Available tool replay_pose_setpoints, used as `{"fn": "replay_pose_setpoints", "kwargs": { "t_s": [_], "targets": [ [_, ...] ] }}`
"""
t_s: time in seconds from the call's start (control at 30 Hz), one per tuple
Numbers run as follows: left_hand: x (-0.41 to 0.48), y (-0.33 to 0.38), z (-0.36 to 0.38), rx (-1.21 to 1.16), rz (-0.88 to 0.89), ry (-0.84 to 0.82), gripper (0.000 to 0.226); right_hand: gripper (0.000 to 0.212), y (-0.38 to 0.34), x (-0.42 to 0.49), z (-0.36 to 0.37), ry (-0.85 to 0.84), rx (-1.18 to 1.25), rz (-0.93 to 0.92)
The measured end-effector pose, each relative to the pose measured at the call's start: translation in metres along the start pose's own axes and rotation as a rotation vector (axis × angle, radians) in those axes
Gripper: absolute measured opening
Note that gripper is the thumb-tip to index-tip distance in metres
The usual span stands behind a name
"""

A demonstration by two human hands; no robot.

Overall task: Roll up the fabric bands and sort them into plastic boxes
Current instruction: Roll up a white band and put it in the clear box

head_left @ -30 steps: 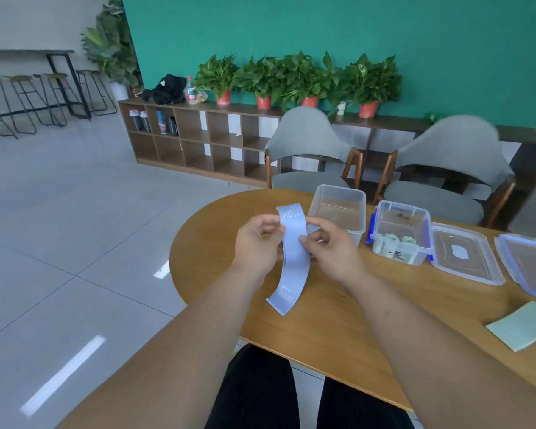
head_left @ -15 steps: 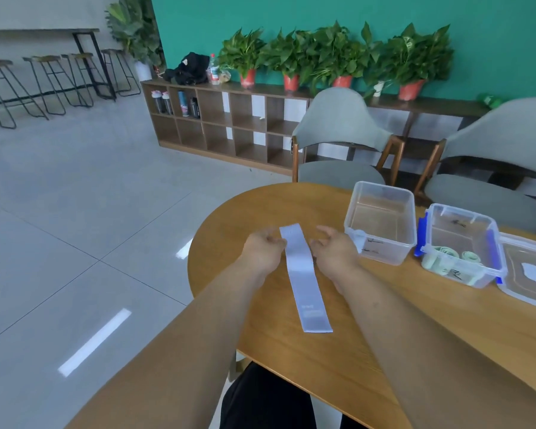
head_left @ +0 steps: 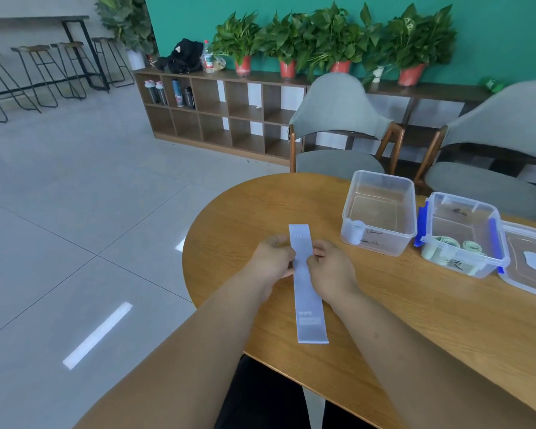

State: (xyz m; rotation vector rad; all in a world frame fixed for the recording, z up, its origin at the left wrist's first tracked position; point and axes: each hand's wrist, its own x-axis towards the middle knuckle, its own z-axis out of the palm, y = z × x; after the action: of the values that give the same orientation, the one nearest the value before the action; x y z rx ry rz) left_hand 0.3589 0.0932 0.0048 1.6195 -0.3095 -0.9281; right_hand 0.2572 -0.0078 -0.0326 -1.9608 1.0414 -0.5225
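Note:
A pale blue fabric band [head_left: 309,298] lies flat and lengthwise on the round wooden table [head_left: 415,320]. My left hand [head_left: 273,261] pinches its left edge near the far end, and my right hand [head_left: 330,266] pinches its right edge opposite. To the right stands a clear plastic box [head_left: 379,212] with one rolled pale band in its near left corner. Beside it a blue-latched clear box [head_left: 463,235] holds several rolled green bands.
A clear lid [head_left: 529,261] lies at the table's right edge. Two grey chairs [head_left: 338,125] stand behind the table. A low wooden shelf [head_left: 223,109] with potted plants runs along the green wall. Grey tiled floor lies to the left.
The band was held up in the air between both hands; now it lies flat on the table. Both hands moved down with it and hold its edges near the far end.

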Motion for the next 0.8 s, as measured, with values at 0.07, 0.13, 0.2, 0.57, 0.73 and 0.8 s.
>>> {"fn": "replay_pose_setpoints", "kwargs": {
  "t_s": [0.07, 0.13, 0.2, 0.57, 0.73, 0.8],
  "targets": [
    [-0.002, -0.001, 0.002, 0.017, 0.000, -0.002, 0.054, 0.046, 0.005, -0.006, -0.002, 0.049, -0.038, -0.003],
    [-0.001, 0.000, 0.004, 0.051, 0.018, 0.048, 0.055, 0.050, 0.004, -0.004, -0.008, 0.072, -0.076, 0.021],
    [0.002, 0.003, 0.007, 0.032, 0.024, 0.062, 0.055, 0.051, 0.001, 0.007, -0.012, 0.031, -0.076, 0.041],
    [0.011, 0.022, 0.022, -0.155, -0.024, 0.021, 0.018, 0.054, -0.002, 0.038, -0.023, -0.197, 0.014, 0.040],
    [-0.002, 0.004, 0.012, -0.126, 0.000, 0.042, 0.024, 0.043, 0.013, 0.013, -0.024, -0.083, -0.069, 0.002],
    [-0.012, 0.001, 0.015, -0.141, 0.003, 0.006, 0.024, 0.048, 0.014, 0.004, -0.023, -0.110, -0.037, 0.008]
  ]
}}
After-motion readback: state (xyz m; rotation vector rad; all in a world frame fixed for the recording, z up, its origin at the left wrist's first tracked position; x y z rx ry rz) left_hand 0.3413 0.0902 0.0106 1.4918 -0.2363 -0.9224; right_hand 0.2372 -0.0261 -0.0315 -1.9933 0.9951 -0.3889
